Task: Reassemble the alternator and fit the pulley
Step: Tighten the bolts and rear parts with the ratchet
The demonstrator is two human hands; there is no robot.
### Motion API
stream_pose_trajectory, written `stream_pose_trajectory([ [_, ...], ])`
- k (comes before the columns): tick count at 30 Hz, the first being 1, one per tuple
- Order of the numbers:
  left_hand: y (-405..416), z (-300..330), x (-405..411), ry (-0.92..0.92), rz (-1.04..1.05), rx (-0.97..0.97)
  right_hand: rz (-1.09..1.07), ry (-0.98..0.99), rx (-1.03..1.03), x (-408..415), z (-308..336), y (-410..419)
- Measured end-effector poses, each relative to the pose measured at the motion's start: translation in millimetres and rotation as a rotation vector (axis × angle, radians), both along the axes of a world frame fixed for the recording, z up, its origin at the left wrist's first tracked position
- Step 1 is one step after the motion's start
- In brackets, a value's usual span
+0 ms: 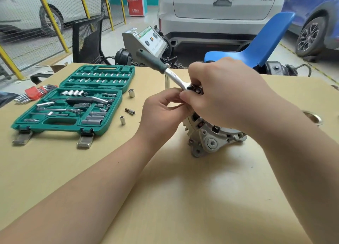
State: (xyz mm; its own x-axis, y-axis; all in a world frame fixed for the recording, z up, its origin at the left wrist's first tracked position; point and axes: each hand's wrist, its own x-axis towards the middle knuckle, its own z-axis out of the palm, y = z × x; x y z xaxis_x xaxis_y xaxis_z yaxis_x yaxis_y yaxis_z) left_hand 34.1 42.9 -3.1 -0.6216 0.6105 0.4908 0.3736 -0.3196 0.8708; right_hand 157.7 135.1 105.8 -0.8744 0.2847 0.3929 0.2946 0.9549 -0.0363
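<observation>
The silver alternator (211, 141) stands on the tan table (165, 197), its upper part hidden under my hands. A ratchet wrench (157, 63) with a dark green handle slants up to the left; its head sits above the alternator. My right hand (225, 93) curls over the ratchet head and grips it from above. My left hand (161, 113) pinches something at the ratchet head, just below my right fingers; what it pinches is hidden. No pulley is visible.
An open green socket case (73, 104) lies at the left with red hex keys (34, 93) behind it. Loose sockets (131, 93) (122, 120) and a bit adapter (130, 111) lie between case and alternator. A metal ring (313, 118) sits at the right edge. Blue chair (256, 47) behind.
</observation>
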Motion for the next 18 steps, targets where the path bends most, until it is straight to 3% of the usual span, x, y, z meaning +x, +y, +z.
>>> stream_pose_trajectory([
  [4, -0.4, 0.3, -3.4, -0.019, 0.023, -0.04, 0.118, -0.073, -0.033, 5.7, 6.8, 8.9],
  [7, -6.0, 1.1, -8.0, 0.066, 0.003, -0.117, 0.163, -0.09, -0.109, 7.7, 9.4, 13.4],
  [11, -7.0, -0.3, -0.4, 0.014, 0.072, -0.221, 0.169, -0.072, -0.131, 5.4, 6.7, 12.7],
  [18, -5.5, 4.5, -2.7, 0.228, 0.014, -0.056, 0.161, -0.092, -0.18, 12.7, 9.4, 9.0],
])
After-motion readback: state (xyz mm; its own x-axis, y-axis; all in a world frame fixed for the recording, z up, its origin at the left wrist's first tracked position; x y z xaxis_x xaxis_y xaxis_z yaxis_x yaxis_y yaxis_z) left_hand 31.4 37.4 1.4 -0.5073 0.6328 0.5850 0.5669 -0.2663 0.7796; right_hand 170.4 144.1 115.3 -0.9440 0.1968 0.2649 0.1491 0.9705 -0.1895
